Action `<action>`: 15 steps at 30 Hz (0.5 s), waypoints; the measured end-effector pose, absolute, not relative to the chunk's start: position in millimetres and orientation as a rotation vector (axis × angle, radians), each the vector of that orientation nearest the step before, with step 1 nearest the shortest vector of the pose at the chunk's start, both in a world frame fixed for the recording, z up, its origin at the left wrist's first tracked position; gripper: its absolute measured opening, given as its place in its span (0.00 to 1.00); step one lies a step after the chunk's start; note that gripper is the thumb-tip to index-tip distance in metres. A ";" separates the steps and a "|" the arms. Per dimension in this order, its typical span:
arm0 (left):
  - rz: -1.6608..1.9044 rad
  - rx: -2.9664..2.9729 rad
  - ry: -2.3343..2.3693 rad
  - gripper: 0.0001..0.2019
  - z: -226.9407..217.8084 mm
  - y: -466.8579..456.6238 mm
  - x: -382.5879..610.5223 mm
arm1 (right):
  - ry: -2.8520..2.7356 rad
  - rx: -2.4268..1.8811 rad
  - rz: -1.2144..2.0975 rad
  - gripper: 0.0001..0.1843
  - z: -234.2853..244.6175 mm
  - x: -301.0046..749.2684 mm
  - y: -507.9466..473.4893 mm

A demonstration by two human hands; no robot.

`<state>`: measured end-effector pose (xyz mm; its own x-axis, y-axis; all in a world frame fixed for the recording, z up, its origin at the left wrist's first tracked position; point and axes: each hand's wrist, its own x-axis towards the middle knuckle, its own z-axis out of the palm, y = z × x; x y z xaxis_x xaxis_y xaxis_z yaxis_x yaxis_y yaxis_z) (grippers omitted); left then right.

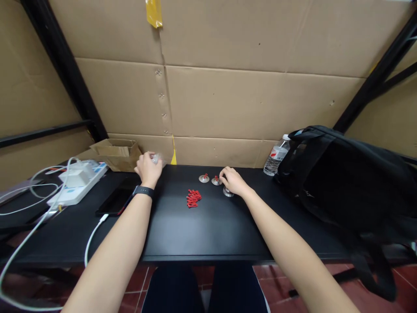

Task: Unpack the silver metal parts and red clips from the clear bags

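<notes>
At the back left of the black table, my left hand (148, 169) is closed around crumpled clear plastic (156, 158), perhaps a small bag. My right hand (233, 180) is right of centre, its fingers bent down and drawn together beside a clear suction cup with a red hook (216, 181). Whether the fingertips pinch anything is hidden. Under that palm lies another clear round piece, apparently a suction cup (228, 192), partly covered. A further suction cup (204, 178) with a red top lies to the left. Several small red hooks (194, 198) form a pile nearer me.
A brown paper bag (119, 153), a white power strip (78, 184) with cables and a dark phone or tablet (115, 196) are on the left. A water bottle (276, 155) and a black backpack (339, 187) stand right. Cardboard (221, 104) walls the back.
</notes>
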<state>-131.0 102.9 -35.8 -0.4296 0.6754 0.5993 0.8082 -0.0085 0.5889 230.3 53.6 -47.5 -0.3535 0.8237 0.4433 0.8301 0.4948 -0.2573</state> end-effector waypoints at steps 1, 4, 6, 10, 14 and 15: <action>-1.423 -1.532 -2.189 0.18 -38.5 104.7 -137.8 | -2.217 -1.353 0.000 0.03 -48.1 230.5 53.8; -1.455 -1.516 -2.361 0.17 -48.5 111.9 -148.5 | -2.206 -1.333 0.045 0.08 -48.0 230.4 53.7; -1.507 -1.524 -2.429 0.14 -52.6 116.3 -151.0 | -2.212 -1.309 0.077 0.10 -47.6 230.2 54.0; -1.655 -1.397 -2.481 0.13 -48.7 117.2 -157.1 | -2.235 -1.233 0.124 0.10 -49.7 229.9 56.8; -1.670 -1.374 -2.392 0.14 -36.9 109.7 -162.3 | -2.234 -1.217 0.129 0.11 -55.3 229.0 61.4; -1.676 -1.354 -2.334 0.14 -33.5 107.4 -161.2 | -2.242 -1.241 0.132 0.13 -56.3 228.5 61.9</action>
<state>-161.2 107.4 -33.5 -0.6363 0.6446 0.4238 0.6076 0.0804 0.7901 228.5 61.9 -56.3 -0.4089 0.8053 0.4294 0.7491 0.5649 -0.3460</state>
